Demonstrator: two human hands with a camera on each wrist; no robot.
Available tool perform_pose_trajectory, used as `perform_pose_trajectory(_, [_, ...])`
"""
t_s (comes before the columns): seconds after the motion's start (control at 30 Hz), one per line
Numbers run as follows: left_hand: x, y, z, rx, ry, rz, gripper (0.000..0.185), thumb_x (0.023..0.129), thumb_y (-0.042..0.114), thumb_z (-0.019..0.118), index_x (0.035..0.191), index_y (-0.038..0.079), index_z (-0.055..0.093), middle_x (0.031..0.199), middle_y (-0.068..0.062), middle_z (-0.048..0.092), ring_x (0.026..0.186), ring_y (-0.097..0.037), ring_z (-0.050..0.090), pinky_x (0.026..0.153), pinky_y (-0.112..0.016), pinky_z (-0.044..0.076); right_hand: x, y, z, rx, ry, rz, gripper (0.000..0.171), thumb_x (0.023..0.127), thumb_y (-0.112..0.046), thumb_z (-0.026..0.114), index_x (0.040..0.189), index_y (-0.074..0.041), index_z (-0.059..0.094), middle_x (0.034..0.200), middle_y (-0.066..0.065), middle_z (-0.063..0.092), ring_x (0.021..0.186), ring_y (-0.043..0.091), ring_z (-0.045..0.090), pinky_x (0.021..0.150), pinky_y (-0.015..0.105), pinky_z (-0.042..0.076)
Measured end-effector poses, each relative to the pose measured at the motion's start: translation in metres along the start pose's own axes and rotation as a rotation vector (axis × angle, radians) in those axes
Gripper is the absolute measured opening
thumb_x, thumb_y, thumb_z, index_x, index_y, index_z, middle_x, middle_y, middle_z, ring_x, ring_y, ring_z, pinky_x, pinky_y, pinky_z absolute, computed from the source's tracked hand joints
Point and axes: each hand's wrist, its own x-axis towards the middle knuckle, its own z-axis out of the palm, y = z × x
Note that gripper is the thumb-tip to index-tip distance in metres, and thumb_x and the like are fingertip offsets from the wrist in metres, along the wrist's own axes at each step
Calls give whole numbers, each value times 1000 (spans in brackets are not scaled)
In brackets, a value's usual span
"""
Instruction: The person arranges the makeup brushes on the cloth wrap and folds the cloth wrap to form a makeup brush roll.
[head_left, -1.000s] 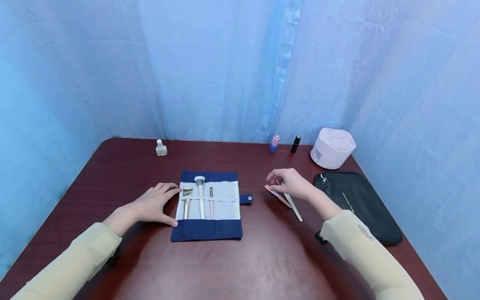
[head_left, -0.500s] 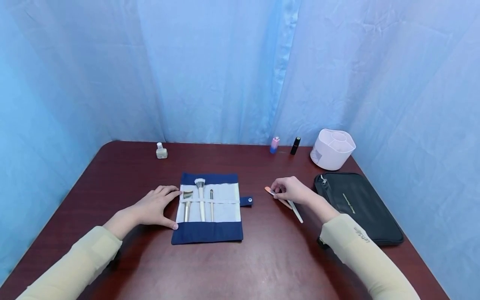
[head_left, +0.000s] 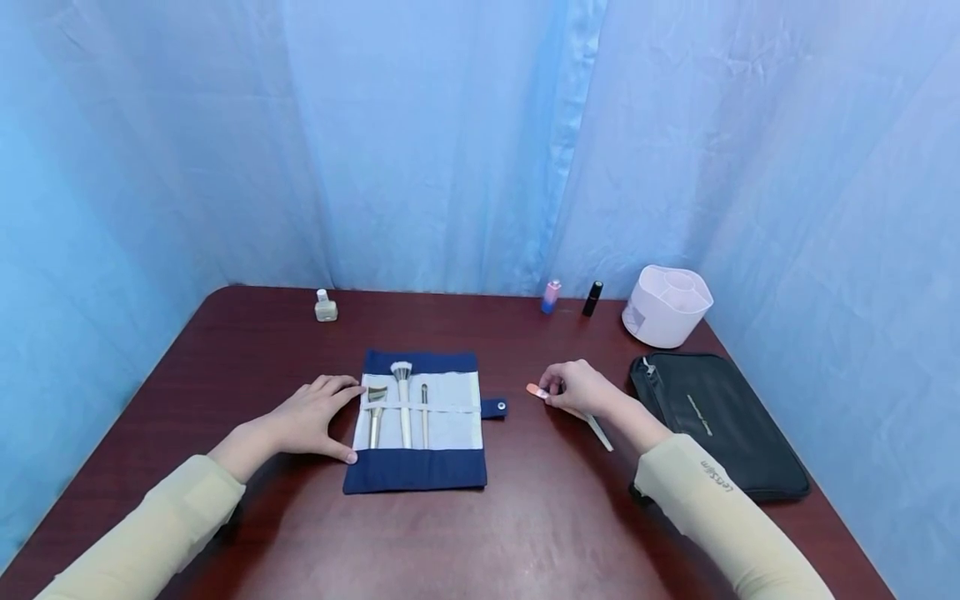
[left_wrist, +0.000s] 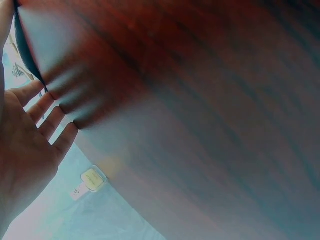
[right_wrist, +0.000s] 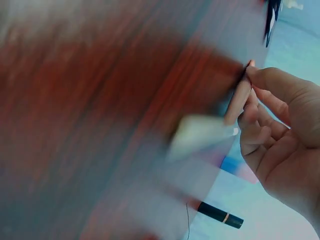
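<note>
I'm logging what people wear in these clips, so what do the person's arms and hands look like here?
Both arms wear long, pale beige sleeves that end at the wrists. The right sleeve carries a small line of dark lettering near the cuff; the left sleeve looks plain. The left hand and right hand are bare: no gloves or rings show.

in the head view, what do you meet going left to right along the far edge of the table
small pale bottle → pink and blue bottle → black tube → white divided holder
</note>
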Motion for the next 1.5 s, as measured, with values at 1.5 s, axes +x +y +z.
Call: perform_pose_trajectory(1.5, [1,0,-1,-7,-7,-9,108,63,73,69,144,9,38,144,-15,37,129,-34,33,102,-58,31,21,-96,-43,335,270,-167,25,85,-18,71,107,-17,60,86,-2,65,75,10,62,68,30,53])
